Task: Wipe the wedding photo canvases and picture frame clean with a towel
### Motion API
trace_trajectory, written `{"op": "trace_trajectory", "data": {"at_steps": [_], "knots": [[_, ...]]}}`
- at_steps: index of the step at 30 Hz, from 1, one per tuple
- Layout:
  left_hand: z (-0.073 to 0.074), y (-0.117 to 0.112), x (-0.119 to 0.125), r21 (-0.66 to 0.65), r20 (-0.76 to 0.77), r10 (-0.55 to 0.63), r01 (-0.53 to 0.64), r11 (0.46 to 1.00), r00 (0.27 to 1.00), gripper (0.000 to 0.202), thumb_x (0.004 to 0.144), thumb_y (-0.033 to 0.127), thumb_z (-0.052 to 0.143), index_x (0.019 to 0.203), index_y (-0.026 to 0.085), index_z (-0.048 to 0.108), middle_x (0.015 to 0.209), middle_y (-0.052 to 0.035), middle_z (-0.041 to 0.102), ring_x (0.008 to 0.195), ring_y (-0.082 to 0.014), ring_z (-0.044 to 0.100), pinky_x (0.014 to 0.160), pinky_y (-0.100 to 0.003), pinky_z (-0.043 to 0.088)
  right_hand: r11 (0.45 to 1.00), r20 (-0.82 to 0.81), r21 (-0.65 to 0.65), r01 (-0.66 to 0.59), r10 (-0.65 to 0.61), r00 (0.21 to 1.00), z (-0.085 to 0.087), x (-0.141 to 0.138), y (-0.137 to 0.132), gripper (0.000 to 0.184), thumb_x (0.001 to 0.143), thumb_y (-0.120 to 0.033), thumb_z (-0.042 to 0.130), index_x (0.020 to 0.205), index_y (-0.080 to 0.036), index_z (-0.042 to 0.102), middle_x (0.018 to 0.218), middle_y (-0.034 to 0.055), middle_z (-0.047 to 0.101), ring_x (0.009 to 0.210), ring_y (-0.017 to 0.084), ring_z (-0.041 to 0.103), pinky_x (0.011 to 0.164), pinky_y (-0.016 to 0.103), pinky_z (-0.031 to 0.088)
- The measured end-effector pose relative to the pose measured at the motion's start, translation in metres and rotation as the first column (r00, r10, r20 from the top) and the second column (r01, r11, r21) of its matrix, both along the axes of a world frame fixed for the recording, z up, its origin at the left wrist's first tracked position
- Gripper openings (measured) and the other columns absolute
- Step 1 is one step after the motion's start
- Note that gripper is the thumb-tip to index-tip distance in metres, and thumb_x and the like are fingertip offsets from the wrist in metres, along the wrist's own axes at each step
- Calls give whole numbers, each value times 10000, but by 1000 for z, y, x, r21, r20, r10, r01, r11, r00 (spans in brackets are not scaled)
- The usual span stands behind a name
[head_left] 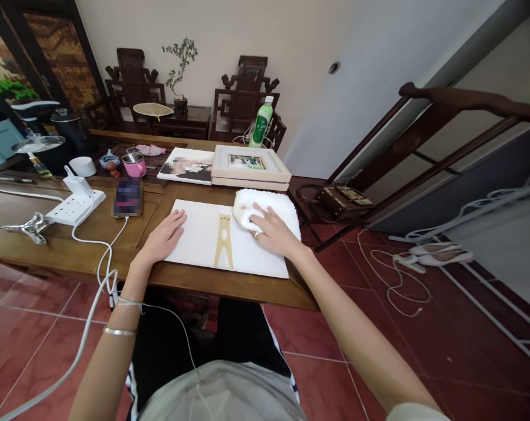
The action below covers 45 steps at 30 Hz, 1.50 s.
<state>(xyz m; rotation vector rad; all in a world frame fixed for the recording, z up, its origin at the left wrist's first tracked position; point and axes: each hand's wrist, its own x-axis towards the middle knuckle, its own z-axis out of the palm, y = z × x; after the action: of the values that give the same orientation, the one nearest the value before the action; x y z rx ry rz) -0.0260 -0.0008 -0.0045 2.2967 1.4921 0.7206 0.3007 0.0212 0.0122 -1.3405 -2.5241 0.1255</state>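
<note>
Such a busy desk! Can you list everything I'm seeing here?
white board: one, white, flat at the table's near edge
tan stand: one, tan, on the board
white cloth: one, white, on the board's right end
picture frames: two stacked, pale wood, behind the board
photo print: one, white-bordered, left of the frames
green bottle: one, green, behind the frames
pink mug: one, pink, mid table
phone: one, dark, left of the board
power strip: one, white, left of the phone
table: one, brown wood
left hand: one, flat on the board
right hand: one, on the cloth
</note>
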Motion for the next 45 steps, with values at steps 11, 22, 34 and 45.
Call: {"op": "trace_trajectory", "data": {"at_steps": [11, 22, 34, 45], "knots": [[2, 0, 1, -1, -11, -2, 2, 1000, 1000, 528, 956, 391, 305, 1393, 140, 464, 1511, -78, 385, 1432, -204, 284, 1185, -413, 214, 969, -37, -101, -224, 222, 974, 33, -2, -162, 410, 550, 28, 400, 837, -187, 600, 1484, 96, 417, 1441, 271, 180, 1156, 570, 212], [0, 0, 1, 5, 26, -5, 5, 1000, 1000, 519, 949, 386, 334, 1376, 131, 483, 1503, -92, 397, 1427, -213, 296, 1185, -411, 214, 988, -30, -154, -30, 26, 999, 22, -8, -23, 345, 746, -47, 405, 1022, -172, 569, 1349, 151, 557, 1407, 329, 283, 1095, 595, 271], [0, 0, 2, 1, 38, -5, 5, 1000, 999, 514, 941, 374, 339, 1376, 139, 485, 1500, -93, 403, 1426, -216, 298, 1182, -419, 223, 954, -94, -139, -264, 253, 963, 26, -64, -125, 504, 622, 44, 400, 1033, -158, 609, 1524, 132, 345, 1456, 299, 44, 1136, 651, 102], [0, 0, 1, -10, 33, -9, 9, 1000, 999, 515, 948, 376, 333, 1379, 134, 479, 1505, -93, 395, 1433, -208, 281, 1188, -406, 205, 983, -32, -82, -165, 163, 986, 19, -61, -22, 503, 736, -6, 419, 1205, -128, 551, 1418, 178, 482, 1441, 292, 188, 1139, 591, 183]]}}
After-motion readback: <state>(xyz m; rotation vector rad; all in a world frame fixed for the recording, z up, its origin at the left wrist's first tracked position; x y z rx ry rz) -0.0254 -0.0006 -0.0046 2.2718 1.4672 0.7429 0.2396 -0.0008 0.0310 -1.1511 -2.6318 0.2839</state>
